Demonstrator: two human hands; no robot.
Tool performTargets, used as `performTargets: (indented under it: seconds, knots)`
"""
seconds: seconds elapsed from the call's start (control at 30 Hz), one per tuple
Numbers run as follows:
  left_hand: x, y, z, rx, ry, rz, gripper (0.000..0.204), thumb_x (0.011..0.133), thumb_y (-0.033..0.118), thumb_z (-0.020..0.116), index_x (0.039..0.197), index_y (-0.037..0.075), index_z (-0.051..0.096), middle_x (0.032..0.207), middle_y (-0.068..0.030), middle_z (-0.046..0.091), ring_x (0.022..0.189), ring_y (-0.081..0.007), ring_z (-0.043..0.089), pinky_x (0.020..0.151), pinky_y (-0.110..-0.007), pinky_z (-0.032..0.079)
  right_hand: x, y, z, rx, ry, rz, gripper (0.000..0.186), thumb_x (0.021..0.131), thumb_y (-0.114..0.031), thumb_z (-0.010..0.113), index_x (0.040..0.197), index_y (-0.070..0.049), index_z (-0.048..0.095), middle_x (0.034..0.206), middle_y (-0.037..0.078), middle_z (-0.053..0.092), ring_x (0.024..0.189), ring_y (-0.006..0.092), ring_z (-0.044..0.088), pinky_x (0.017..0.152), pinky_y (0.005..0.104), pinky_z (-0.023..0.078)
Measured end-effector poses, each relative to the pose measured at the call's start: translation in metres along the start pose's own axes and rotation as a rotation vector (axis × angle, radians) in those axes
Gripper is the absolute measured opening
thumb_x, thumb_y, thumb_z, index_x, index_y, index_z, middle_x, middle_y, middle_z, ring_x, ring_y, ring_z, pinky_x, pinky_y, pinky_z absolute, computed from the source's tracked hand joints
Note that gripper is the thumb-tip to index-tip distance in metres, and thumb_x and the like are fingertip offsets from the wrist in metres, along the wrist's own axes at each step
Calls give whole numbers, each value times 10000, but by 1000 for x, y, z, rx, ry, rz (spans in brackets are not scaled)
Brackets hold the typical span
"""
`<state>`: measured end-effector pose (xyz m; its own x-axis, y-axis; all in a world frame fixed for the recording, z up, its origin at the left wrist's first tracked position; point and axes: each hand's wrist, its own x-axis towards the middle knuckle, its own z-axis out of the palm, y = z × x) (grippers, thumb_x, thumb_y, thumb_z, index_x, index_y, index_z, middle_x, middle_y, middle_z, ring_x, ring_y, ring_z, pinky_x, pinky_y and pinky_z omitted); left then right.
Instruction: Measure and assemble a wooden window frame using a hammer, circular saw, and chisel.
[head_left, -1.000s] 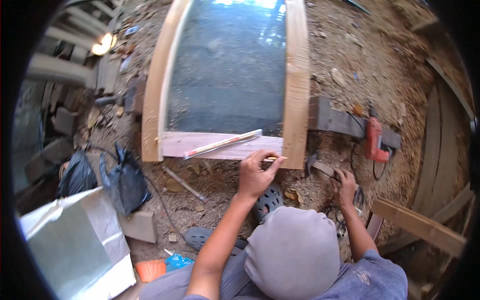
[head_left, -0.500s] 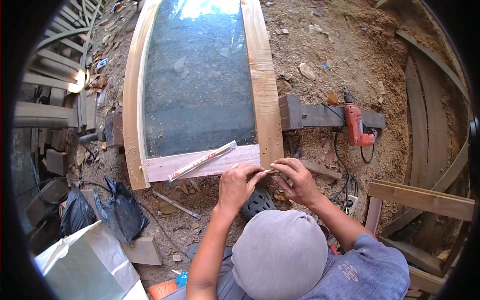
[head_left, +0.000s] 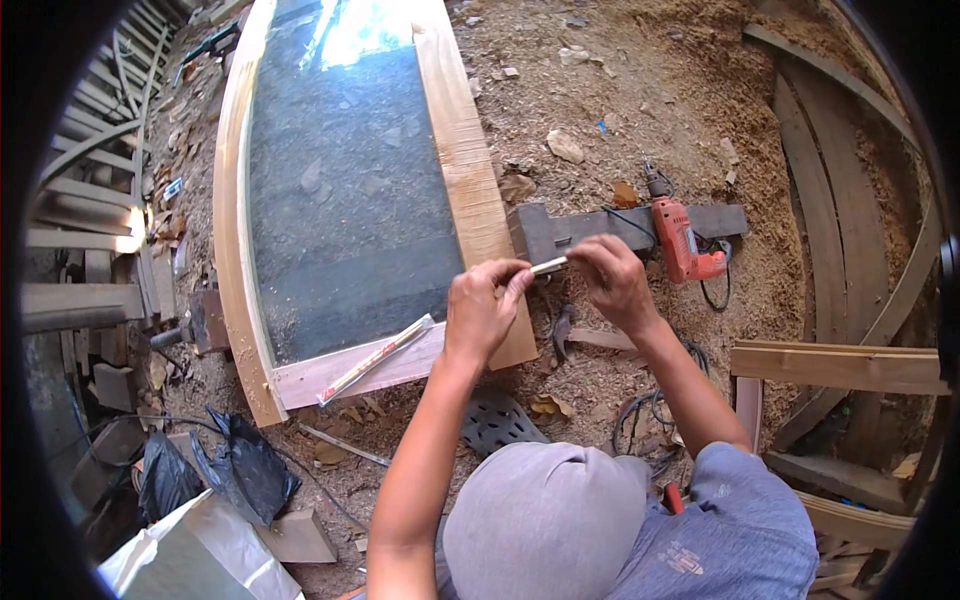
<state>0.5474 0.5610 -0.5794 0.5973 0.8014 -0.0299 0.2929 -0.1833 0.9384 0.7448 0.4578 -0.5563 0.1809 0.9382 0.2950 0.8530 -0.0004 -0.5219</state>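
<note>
While your left hand pinches a short pale stick between thumb and fingers, your right hand is at the stick's other end; it is blurred, and I cannot tell whether its fingertips clasp that end or only touch it. Your hands are slightly apart, with the stick bridging the gap, raised in front of you near the lower right corner of a wooden frame. Inside the frame you have a glass pane, bright with reflected light at its far end. Across the pinkish bottom rail, to the left of your left forearm, a slim packet in clear wrapping lies at a slant. Beyond your right hand, a red drill rests on a dark timber beam that runs out from the frame's right side. Below that hand, a hammer lies on the ground, its handle pointing right. Near your right forearm you have a loose dark cable. At your lower left, two black plastic bags sit side by side, near a wooden block and a sheet partly covered in white wrapping.
</note>
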Motion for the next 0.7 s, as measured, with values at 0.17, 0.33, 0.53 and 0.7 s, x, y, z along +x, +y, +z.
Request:
performTargets:
  seconds: [0.17, 0.33, 0.53, 0.7]
  knots:
    - [30, 5, 12, 82, 119, -35, 212, 924, 217, 743, 1010, 27, 783, 889, -144, 771, 819, -221, 754, 763, -334, 574, 24, 28, 2, 17, -6, 7, 145, 863, 6, 714, 1004, -24, 702, 974, 131, 702, 921, 314, 682, 801, 397, 544]
    - [39, -8, 13, -22, 13, -268, 232, 924, 252, 758, 992, 32, 787, 897, -103, 783, 833, -160, 748, 779, -311, 575, 16, 43, 11, 104, 10, 71, 133, 872, 2, 703, 999, -37, 705, 957, 119, 696, 904, 309, 679, 783, 397, 545]
    - [43, -4, 13, -100, -4, -275, 241, 902, 258, 790, 991, 34, 793, 891, -78, 785, 831, -132, 740, 761, -282, 571, 15, 45, 12, 214, -21, 165, 138, 870, 1, 706, 998, -51, 708, 938, 114, 689, 902, 309, 676, 772, 406, 545]
    - [42, 2, 13, 27, 28, -166, 211, 895, 234, 792, 937, 27, 797, 819, -95, 779, 761, -146, 746, 717, -282, 574, 18, 48, 12, 197, -18, 144, 112, 868, -4, 713, 968, -56, 714, 939, 112, 691, 894, 309, 675, 779, 405, 547]
